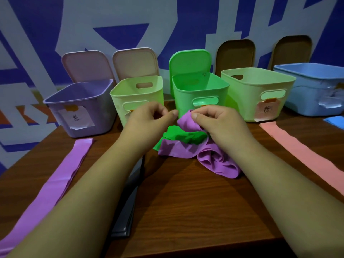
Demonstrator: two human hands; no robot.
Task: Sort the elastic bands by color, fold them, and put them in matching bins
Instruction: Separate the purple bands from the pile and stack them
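— What are the fingers doing?

— The right hand [214,121] pinches the top fold of the crumpled purple band [214,161] between thumb and curled fingers, directly in front of the bright green bin [199,94]. The left hand [149,118], in front of that bin and slightly left of it, has its fingers curled toward the palm and seems to hold nothing. Its thumb tip sits just beside the pinched fold, apart from it.

— And the rest of that band?

— It spills down from the pinch into a loose heap on the table [186,202], nearer the person than the green bin. It is tangled over a green band [182,136] that lies at the bin's foot.

— Other bands?

— A flat purple band [61,174] stretches along the table well to the left of the green bin. A pink band [297,148] stretches well to its right, with a blue band [335,121] farther right still. A dark band [128,211] lies partly under the left forearm.

— The row of bins?

— Left of the green bin stands a pale green bin [137,94], then a purple bin [81,108]. To its right stands another pale green bin [256,92], then a blue bin [312,88]. A green lid [189,60] stands upright just behind it.
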